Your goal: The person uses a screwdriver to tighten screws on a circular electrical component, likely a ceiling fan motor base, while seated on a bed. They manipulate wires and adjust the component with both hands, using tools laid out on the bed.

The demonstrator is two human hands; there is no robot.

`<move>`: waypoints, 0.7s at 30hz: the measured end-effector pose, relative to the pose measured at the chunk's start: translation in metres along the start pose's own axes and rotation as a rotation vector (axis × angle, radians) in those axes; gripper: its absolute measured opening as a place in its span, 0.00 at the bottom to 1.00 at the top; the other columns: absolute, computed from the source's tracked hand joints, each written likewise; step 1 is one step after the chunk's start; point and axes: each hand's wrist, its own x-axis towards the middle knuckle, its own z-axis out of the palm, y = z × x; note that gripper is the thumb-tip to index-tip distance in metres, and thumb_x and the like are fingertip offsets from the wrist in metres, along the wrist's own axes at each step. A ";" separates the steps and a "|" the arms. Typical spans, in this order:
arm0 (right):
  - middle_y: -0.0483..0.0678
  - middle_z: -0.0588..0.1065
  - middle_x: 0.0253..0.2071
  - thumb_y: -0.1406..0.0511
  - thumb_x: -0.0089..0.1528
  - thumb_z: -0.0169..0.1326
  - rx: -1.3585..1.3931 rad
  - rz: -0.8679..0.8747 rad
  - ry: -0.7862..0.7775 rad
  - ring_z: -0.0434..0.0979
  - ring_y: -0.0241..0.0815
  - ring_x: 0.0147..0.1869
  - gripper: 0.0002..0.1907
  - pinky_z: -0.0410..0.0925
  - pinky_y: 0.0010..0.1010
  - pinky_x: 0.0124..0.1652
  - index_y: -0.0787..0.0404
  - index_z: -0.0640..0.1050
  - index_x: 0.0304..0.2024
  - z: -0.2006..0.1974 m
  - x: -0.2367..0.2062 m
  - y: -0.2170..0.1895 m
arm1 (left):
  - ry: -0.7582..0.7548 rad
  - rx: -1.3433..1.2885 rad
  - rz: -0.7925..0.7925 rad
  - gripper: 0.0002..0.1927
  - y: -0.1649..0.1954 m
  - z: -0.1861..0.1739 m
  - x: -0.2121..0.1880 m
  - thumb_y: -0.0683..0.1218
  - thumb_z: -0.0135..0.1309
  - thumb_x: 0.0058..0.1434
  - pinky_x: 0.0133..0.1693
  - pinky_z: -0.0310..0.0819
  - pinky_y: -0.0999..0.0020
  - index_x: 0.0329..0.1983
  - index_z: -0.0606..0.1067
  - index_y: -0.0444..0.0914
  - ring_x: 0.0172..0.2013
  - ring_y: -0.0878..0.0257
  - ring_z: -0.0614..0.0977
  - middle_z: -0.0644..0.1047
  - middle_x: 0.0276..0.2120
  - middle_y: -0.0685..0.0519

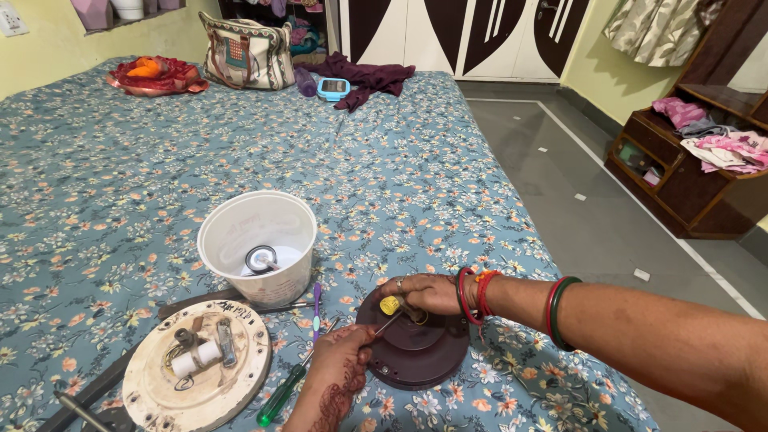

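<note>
A round, dark brown disc-shaped cover (416,348) lies flat on the flowered bedspread near the bed's right edge, its raised centre facing up and a lighter rim showing along its lower side, with a small screw hole or two near that rim. A small screwdriver (392,310) with a yellow handle stands tilted over the cover's upper left part, its thin metal shaft slanting down and to the left. The handle sits at the upper end and the tip at the lower end, close over the cover's surface; whether the tip sits in a screw cannot be told.
</note>
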 end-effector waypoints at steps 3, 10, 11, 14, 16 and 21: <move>0.51 0.69 0.67 0.70 0.59 0.38 -0.030 -0.069 0.007 0.71 0.42 0.65 0.33 0.65 0.33 0.61 0.58 0.68 0.68 0.000 -0.001 -0.004 | -0.048 -0.041 -0.012 0.10 0.000 -0.001 0.000 0.44 0.52 0.65 0.12 0.47 0.74 0.39 0.80 0.32 0.10 0.71 0.59 0.69 0.16 0.56; 0.51 0.66 0.70 0.68 0.59 0.37 -0.097 -0.055 0.004 0.66 0.45 0.71 0.33 0.61 0.34 0.66 0.58 0.68 0.68 -0.003 -0.007 -0.012 | -0.055 -0.091 -0.047 0.07 -0.004 -0.005 0.009 0.42 0.53 0.64 0.12 0.47 0.74 0.39 0.78 0.33 0.10 0.71 0.59 0.68 0.16 0.56; 0.52 0.67 0.70 0.68 0.59 0.37 -0.073 -0.041 -0.005 0.67 0.46 0.71 0.33 0.62 0.35 0.65 0.58 0.68 0.68 -0.003 -0.007 -0.012 | -0.044 -0.084 -0.045 0.07 -0.005 -0.006 0.009 0.42 0.53 0.64 0.12 0.47 0.74 0.39 0.78 0.33 0.10 0.71 0.59 0.68 0.16 0.56; 0.54 0.66 0.71 0.69 0.59 0.37 -0.113 -0.100 0.006 0.64 0.47 0.74 0.33 0.58 0.36 0.68 0.60 0.68 0.68 -0.001 -0.006 -0.011 | 0.023 -0.013 0.037 0.07 -0.008 -0.001 0.010 0.42 0.57 0.61 0.13 0.48 0.73 0.37 0.79 0.32 0.12 0.71 0.61 0.69 0.16 0.56; 0.54 0.65 0.72 0.69 0.59 0.37 -0.142 -0.140 0.022 0.62 0.47 0.76 0.32 0.56 0.35 0.70 0.61 0.68 0.68 0.001 -0.007 -0.009 | 0.082 0.121 0.184 0.08 -0.009 0.007 0.006 0.42 0.58 0.59 0.18 0.56 0.73 0.37 0.82 0.31 0.15 0.71 0.68 0.75 0.19 0.55; 0.52 0.68 0.69 0.69 0.59 0.38 -0.012 -0.035 0.058 0.68 0.49 0.72 0.32 0.61 0.37 0.67 0.58 0.68 0.68 0.005 -0.007 -0.007 | 0.257 0.633 0.436 0.11 -0.004 0.028 -0.014 0.44 0.57 0.58 0.32 0.76 0.63 0.41 0.84 0.36 0.26 0.61 0.85 0.86 0.26 0.51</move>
